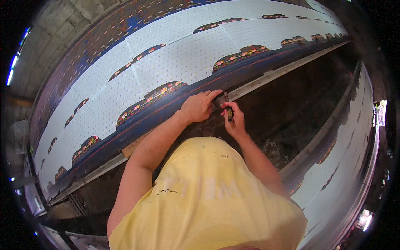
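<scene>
My left hand (201, 107) rests at the near edge of a long dark-blue table (183, 92), its fingers stretched to the right toward a metal rail (283, 71). My right hand (235, 119) is closed around a short, dark, worn tool (229, 113), held nearly upright against the rail; its exact kind is too small to make out. The tool's upper end stands just right of my left fingertips. Beyond both hands, white sheeting with small printed dots (187, 58) covers the table, with dark floral printed patches (150, 100) along its border.
The rail runs along the table's near side, with a dark gap (291, 108) below it. A second table with similar white sheeting (333, 179) curves along the right. A concrete floor (66, 33) shows at the far left. My yellow shirt (208, 187) fills the lower middle.
</scene>
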`<state>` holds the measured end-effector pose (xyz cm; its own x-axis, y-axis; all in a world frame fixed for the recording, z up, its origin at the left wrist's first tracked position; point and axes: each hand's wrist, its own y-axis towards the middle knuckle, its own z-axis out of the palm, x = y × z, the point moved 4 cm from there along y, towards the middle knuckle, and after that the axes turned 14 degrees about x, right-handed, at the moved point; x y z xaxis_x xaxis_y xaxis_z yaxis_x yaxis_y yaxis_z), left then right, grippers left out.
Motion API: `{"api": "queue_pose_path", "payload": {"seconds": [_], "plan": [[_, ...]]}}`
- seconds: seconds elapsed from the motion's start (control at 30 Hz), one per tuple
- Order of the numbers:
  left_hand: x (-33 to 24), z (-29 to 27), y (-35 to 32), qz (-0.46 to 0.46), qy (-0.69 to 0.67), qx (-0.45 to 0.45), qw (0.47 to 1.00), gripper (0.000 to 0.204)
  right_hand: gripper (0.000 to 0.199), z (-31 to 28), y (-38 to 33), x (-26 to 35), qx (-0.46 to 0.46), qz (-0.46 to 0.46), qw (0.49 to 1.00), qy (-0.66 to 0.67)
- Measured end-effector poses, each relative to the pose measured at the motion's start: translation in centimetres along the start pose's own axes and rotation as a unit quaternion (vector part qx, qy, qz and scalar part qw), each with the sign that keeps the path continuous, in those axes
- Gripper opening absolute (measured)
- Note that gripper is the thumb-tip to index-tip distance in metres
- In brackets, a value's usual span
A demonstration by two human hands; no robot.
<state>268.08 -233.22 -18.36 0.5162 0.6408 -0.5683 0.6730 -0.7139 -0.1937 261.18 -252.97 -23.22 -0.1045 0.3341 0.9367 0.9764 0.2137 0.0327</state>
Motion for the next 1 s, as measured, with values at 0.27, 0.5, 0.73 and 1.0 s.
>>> {"api": "queue_pose_path", "payload": {"seconds": [0.27, 0.5, 0.73, 1.0], "plan": [[-0.1, 0.1, 0.0, 0.031, 0.039, 0.005, 0.999, 0.085, 0.022, 1.5, -1.7, 0.9, -0.04, -0.009, 0.992, -0.118], [-0.3, -0.3, -0.2, 0.027, 0.021, 0.01, 0.999, 0.092, 0.016, 1.7, -1.5, 0.1, 0.012, 0.015, 0.998, -0.06], [-0.7, -0.5, -0.2, -0.013, 0.024, 0.028, 0.999, 0.091, 0.015, 0.9, -0.8, -1.0, 0.04, 0.039, 0.998, -0.007], [-0.4, 0.3, 0.0, 0.011, 0.061, 0.017, 0.998, 0.081, 0.02, -0.7, -2.0, 1.7, -0.03, 0.022, 0.988, -0.152]]}}
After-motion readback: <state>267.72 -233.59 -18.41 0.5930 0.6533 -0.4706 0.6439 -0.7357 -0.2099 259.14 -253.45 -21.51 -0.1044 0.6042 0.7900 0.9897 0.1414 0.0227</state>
